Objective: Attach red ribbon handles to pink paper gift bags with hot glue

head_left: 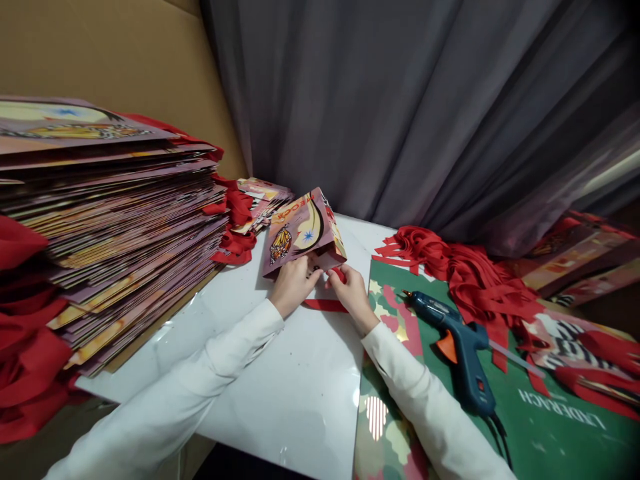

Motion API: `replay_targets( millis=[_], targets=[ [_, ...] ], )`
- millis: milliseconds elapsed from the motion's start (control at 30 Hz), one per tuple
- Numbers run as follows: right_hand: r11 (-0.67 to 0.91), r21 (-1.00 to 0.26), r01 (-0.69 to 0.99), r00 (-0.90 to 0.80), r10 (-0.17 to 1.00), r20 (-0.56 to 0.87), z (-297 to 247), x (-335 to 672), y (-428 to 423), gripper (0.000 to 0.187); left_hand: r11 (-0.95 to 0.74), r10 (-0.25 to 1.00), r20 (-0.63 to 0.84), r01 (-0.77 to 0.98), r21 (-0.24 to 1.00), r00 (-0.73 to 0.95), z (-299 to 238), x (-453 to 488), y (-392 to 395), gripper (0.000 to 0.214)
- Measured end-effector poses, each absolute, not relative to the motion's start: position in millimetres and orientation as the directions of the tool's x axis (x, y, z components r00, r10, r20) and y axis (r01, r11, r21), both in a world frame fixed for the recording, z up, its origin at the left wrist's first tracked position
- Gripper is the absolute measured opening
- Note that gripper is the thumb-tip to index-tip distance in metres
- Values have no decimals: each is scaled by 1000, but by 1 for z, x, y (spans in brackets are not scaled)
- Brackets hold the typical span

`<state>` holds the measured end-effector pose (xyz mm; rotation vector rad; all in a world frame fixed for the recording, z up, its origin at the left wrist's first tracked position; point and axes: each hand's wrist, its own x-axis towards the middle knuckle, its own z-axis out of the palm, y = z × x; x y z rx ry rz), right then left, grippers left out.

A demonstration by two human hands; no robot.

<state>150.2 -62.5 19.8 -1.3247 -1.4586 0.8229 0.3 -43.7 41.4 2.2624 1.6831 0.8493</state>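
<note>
A printed paper bag (305,220) with a butterfly and an eye design lies tilted on the white board, its opening towards me. My left hand (294,285) is closed on the bag's near edge, the thumb stretched towards the opening. Beside it, my right hand (351,297) pinches a red ribbon (326,305) at the bag's mouth. Part of that ribbon curves across the board below both hands. The bag's inside and the ribbon's far end are hidden by my fingers.
Left stands a tall stack of flattened bags (145,220) with red ribbon handles. A blue glue gun (463,347) lies on a green printed sheet (545,433) at right, near a heap of red ribbons (465,273). A grey curtain (350,100) hangs behind the white board (295,380).
</note>
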Motion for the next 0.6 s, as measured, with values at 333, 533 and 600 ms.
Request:
replay_targets(
  millis=[333,533,600],
  targets=[
    [111,-982,152,73,990,124,9,146,-57,18,-376,912,328,822,428,246,43,0,-47,15],
    [131,-980,151,38,990,138,7,145,-59,22,-371,915,320,822,432,245,43,1,-49,14],
    [133,-980,150,20,990,137,6,146,-59,24,-374,915,317,817,439,249,42,1,-49,15]
  ],
)
